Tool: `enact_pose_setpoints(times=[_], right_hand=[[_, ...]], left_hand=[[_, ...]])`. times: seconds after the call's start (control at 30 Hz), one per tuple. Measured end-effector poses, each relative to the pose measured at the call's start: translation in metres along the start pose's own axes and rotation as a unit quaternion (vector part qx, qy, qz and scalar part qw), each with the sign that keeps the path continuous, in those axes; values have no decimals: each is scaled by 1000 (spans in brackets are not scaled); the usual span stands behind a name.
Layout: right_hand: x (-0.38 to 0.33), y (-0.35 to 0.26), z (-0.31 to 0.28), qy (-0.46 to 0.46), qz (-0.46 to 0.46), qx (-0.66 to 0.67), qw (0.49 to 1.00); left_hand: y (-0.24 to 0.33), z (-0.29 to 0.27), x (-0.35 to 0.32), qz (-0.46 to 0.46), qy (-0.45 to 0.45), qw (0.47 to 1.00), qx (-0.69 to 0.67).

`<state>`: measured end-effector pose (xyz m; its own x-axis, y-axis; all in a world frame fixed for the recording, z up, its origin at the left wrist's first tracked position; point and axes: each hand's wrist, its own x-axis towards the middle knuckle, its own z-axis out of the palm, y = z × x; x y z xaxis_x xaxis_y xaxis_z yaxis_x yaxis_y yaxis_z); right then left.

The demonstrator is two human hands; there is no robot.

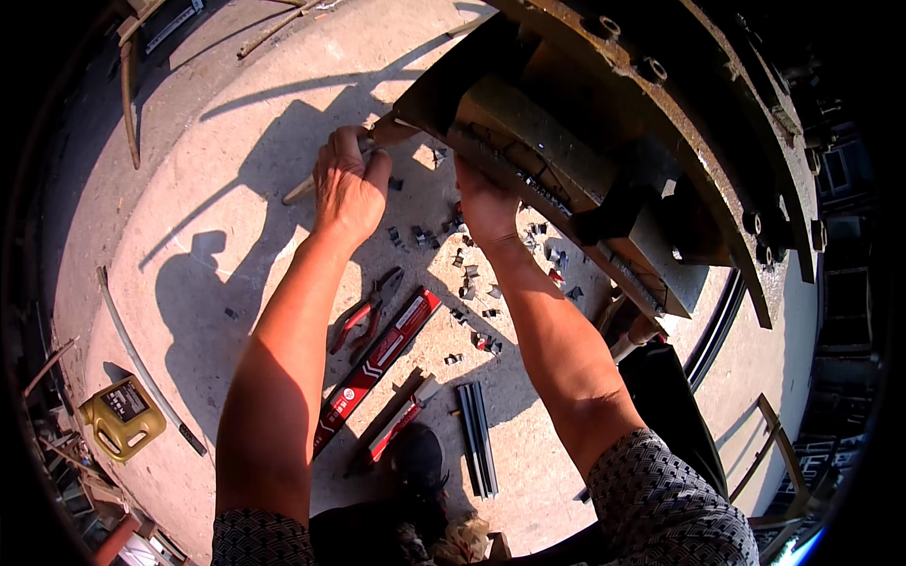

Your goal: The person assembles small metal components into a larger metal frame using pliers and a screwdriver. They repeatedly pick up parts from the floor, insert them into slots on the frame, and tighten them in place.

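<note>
1. Yellow plastic jug (123,418) stands on the concrete floor (189,189) at far left.
2. Red-handled pliers (363,316) and a red flat box (377,363) lie between the forearms.
3. Left hand (347,189) is closed around a wooden-handled tool (326,179) that meets the rusty steel assembly (604,141).
4. Right hand (486,208) presses against the assembly's underside; its finger position cannot be determined.
5. Small dark metal pieces (467,283) lie scattered below.

I'm looking down at a sunlit concrete floor (189,189): red-handled pliers (363,316), a long red box (377,363), dark rods (477,439), scattered small metal clips (467,283), a yellow jug (123,415).
</note>
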<state>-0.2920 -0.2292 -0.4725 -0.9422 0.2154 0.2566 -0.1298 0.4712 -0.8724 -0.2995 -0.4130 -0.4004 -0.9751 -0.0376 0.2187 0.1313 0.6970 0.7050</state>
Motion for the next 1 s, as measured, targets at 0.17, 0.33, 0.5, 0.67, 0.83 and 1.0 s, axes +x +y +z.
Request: enact_pose_setpoints(times=[0.17, 0.33, 0.5, 0.67, 0.83, 1.0], right_hand=[[7, -8, 8, 45, -18, 128, 991], [11, 4, 29, 118, -69, 149, 979], [11, -4, 36, 177, -68, 191, 963], [9, -7, 30, 156, -59, 182, 969], [8, -34, 39, 172, 4, 243, 955], [3, -22, 12, 69, -202, -526, 823]], left_hand=[[0, -2, 1, 1, -1, 1000, 7], [0, 0, 2, -19, -24, 1000, 0], [2, 0, 4, -16, -15, 1000, 1], [-4, 1, 4, 12, -3, 1000, -10], [3, 2, 5, -18, 2, 1000, -3], [-1, -3, 6, -25, -40, 999, 6]])
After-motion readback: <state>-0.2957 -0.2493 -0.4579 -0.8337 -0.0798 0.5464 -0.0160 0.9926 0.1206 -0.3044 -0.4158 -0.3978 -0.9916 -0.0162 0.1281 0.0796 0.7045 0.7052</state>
